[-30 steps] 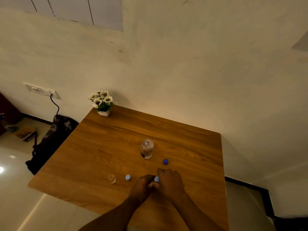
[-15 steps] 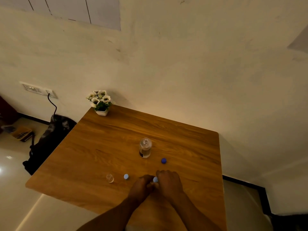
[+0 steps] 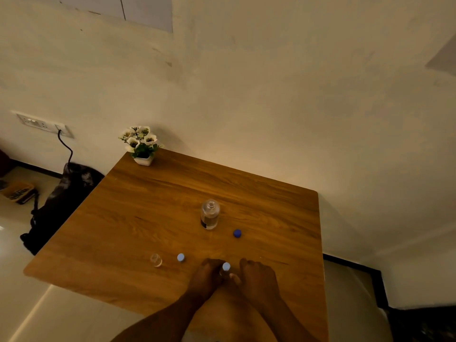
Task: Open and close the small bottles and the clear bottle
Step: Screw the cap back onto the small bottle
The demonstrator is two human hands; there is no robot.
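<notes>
Head view — left hand [image 3: 206, 276] grips small bottle [image 3: 225, 268], right hand [image 3: 256, 277] beside.

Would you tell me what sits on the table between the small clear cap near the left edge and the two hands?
In the head view, one small light-blue-capped bottle stands between the clear cap and the left hand; otherwise bare wooden table.

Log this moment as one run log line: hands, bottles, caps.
left hand: holds small light-blue-capped bottle | right hand: beside it, contact unclear | clear glass bottle: upright, uncapped | dark blue cap: on wooden table
</notes>
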